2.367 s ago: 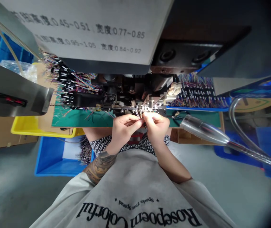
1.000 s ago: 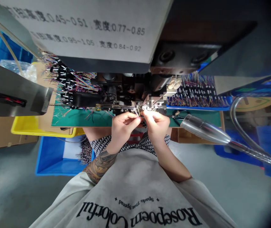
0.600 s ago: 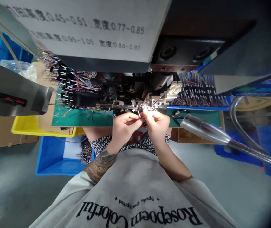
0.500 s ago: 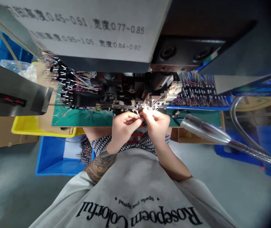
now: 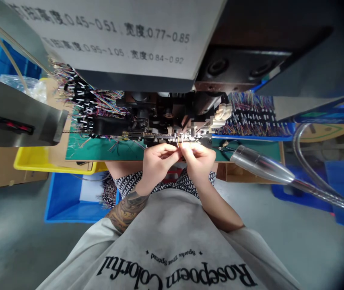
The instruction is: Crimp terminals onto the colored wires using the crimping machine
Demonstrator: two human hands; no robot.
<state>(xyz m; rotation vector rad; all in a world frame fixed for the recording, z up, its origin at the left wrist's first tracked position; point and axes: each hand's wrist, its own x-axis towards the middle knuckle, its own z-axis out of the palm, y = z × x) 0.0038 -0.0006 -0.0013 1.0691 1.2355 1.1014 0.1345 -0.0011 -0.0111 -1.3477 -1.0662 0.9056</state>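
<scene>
Thin wires [image 5: 178, 141] stick up between my fingertips, just in front of the lit working point of a crimping machine [image 5: 168, 114]. My left hand [image 5: 159, 160] pinches them with thumb and forefinger. Close against it, my right hand [image 5: 200, 158] is also pinched on the wires, and a few pale wire ends show above its fingers. A metal terminal strip [image 5: 147, 134] runs in from the left toward the machine's working point. How the wires run below the fingers is hidden by my hands.
Wire bundles with black sleeves lie at the left [image 5: 83, 102] and in a blue tray [image 5: 250, 137] at the right. A lamp on a flexible neck [image 5: 259, 165] reaches in from the right. A yellow bin [image 5: 54, 164] and a blue bin [image 5: 66, 201] stand at the left.
My right hand has drawn back slightly from the machine's working point, and its fingertips sit a little lower. The wires between the hands now stand more upright.
</scene>
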